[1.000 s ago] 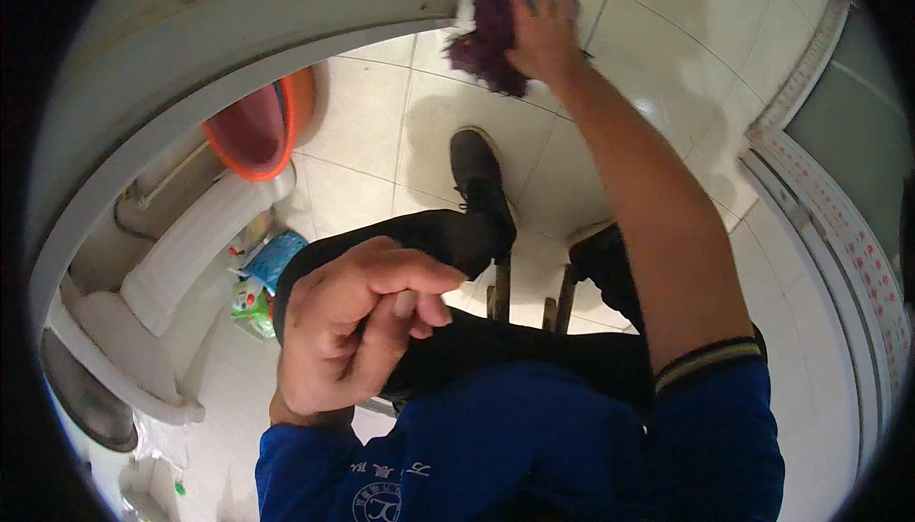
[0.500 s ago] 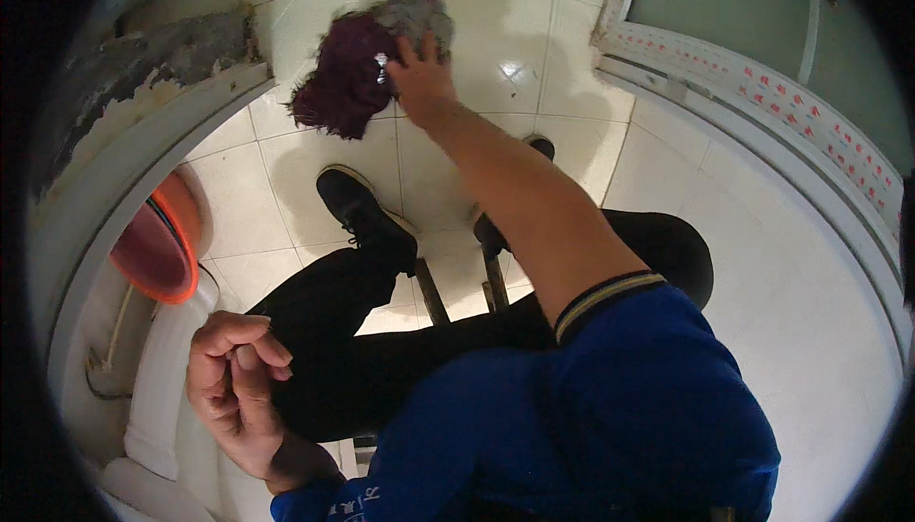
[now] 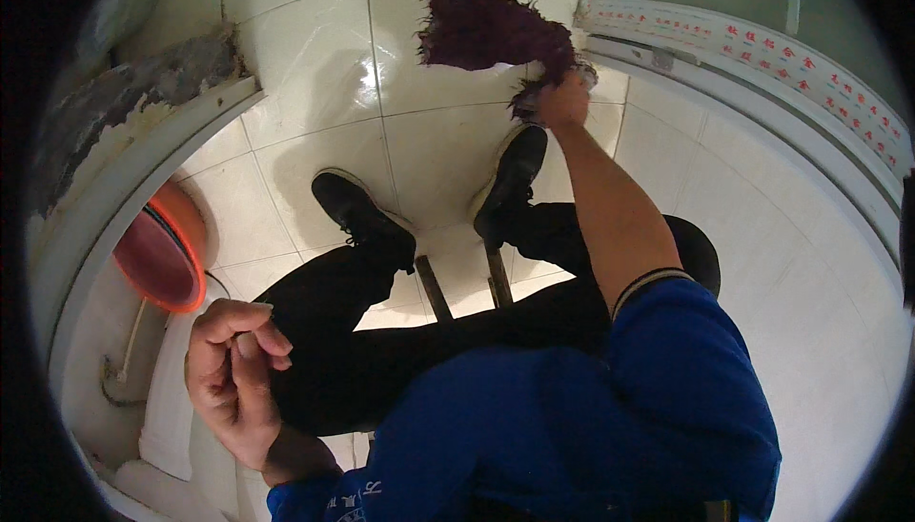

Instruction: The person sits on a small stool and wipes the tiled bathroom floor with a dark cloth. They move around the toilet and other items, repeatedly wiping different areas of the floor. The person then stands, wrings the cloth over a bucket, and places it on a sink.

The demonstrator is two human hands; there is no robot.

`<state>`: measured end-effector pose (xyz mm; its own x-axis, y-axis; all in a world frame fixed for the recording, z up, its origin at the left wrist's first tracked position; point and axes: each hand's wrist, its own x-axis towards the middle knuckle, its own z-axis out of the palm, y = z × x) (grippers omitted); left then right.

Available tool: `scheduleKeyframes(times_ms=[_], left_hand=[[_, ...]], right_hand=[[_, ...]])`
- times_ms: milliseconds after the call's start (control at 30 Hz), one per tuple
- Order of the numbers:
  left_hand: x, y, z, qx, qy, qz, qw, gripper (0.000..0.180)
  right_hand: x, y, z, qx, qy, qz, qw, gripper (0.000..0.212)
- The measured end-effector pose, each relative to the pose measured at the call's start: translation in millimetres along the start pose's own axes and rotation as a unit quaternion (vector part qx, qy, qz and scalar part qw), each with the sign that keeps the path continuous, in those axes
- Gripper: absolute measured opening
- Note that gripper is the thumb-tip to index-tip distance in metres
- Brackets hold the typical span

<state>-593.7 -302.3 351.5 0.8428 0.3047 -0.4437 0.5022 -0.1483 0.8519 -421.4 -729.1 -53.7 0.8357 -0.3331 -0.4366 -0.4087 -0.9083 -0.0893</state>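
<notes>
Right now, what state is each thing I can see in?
Right hand: closed on one end of the cloth
Shaggy purple cloth: bunched at the hand, spread out beyond it
Left hand: fingers curled, nothing visible in it
Basins: nested
Shoes: worn, on the floor
Wall: peeling

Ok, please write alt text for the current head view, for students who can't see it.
A right hand grips one end of a shaggy purple cloth over a tiled floor, near two black shoes. The left hand is loosely curled; an orange basin sits at the left.
</notes>
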Motion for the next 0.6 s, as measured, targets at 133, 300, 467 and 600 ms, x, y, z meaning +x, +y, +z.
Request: scheduleKeyframes(times_ms=[133,300,467,600], left_hand=[[1.7,5.7,9.4,-0.012,0.01,-0.014,1.0,0.021],[11.3,4.4,4.4,-0.012,-0.007,-0.025,1.0,0.022],[17.0,6.7,7.6,-0.014,0.018,-0.065,0.998,0.022],[29.5,5.8,3.4,-0.021,0.001,-0.066,0.998,0.023]], right_hand=[[26.7,13.7,8.8,0.083,-0.02,0.093,0.992,0.095],[57.6,-49.9,4.5,0.157,-0.078,0.175,0.969,0.146],[87.9,-115.2,0.6,0.095,-0.089,0.17,0.977,0.144],[140.6,-126.0,18.0,0.027,-0.048,0.157,0.986,0.115]])
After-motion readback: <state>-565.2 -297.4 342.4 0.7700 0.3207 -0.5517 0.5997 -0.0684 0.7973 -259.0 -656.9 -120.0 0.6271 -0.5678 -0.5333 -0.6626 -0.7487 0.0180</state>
